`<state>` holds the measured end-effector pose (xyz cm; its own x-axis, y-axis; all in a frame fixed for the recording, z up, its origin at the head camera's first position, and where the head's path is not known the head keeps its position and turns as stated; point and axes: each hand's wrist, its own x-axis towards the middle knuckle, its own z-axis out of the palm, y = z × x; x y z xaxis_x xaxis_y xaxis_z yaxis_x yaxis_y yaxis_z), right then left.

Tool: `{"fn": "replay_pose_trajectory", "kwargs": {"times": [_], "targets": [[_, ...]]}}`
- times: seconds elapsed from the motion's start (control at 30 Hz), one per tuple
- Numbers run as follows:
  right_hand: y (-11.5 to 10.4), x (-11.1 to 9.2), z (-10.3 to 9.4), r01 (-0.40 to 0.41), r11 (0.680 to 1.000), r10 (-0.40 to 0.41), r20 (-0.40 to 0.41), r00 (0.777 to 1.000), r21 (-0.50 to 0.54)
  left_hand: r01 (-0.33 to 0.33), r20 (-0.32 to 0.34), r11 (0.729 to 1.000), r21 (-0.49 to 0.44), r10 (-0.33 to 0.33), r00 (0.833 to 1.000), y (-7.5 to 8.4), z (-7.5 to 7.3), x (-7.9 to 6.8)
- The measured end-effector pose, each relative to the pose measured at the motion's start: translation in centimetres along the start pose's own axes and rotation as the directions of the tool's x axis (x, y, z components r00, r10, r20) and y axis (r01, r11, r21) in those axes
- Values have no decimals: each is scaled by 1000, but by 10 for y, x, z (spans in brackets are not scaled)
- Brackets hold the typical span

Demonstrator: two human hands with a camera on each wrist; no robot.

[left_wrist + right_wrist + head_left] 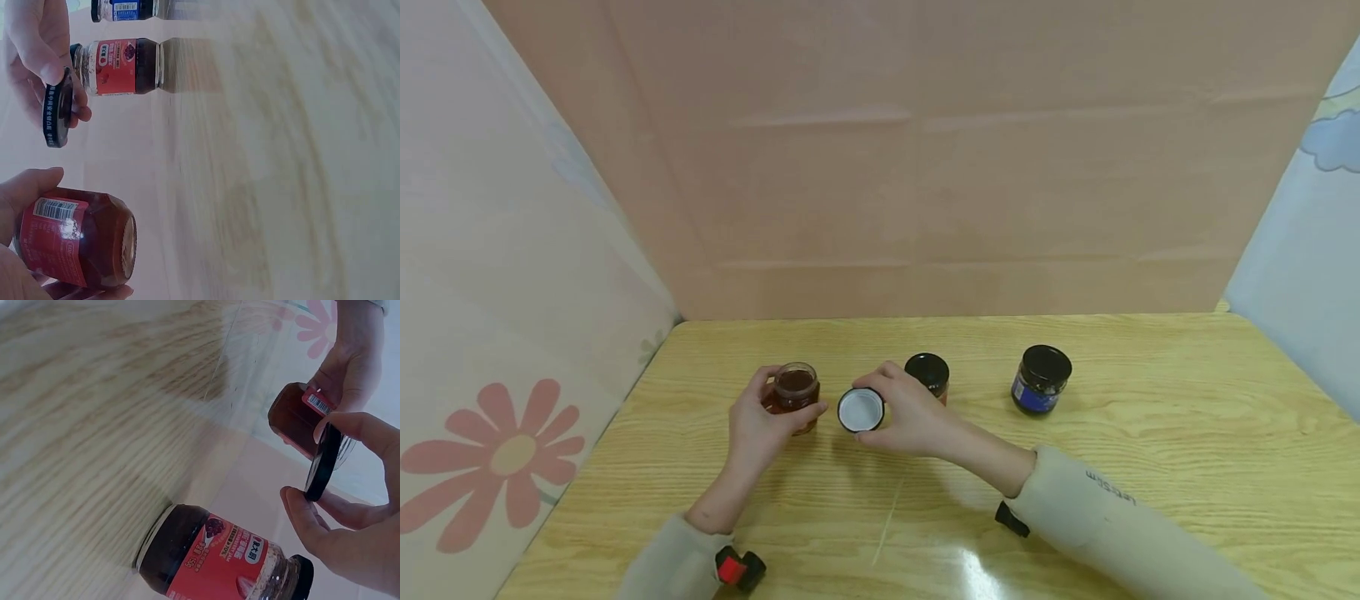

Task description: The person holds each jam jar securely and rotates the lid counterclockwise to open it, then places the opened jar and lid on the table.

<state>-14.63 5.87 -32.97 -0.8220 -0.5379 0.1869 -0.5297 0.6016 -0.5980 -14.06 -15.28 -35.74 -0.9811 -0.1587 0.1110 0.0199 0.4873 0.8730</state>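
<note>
My left hand (763,425) grips an uncapped glass jar (796,392) of dark red-brown contents, its fingers and thumb around the sides. A red label with a barcode shows on this jar (78,237) in the left wrist view. To its right, my right hand (910,412) pinches a black jar lid (861,410) by the rim, the white inside facing up toward the head camera. Lid and jar are apart. Just beyond the right hand stands a second jar (219,556) with a red label and a black lid, partly hidden by that hand in the head view.
A third jar (1041,380) with a blue label and black lid stands farther right on the wooden table (1150,400). A brown backdrop (910,167) rises behind the table, with pale printed sheets (512,333) at the sides.
</note>
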Motion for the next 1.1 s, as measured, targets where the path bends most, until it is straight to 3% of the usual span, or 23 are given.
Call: {"fn": "replay_pose_trajectory", "kwargs": {"times": [0.53, 1.1], "targets": [[1, 19, 12, -71, 986, 81, 65, 995, -149, 25, 2, 997, 76, -25, 1000, -3, -2, 7], [4, 38, 26, -90, 975, 116, 117, 986, -205, 55, 26, 996, 72, -57, 998, -4, -3, 12]]}}
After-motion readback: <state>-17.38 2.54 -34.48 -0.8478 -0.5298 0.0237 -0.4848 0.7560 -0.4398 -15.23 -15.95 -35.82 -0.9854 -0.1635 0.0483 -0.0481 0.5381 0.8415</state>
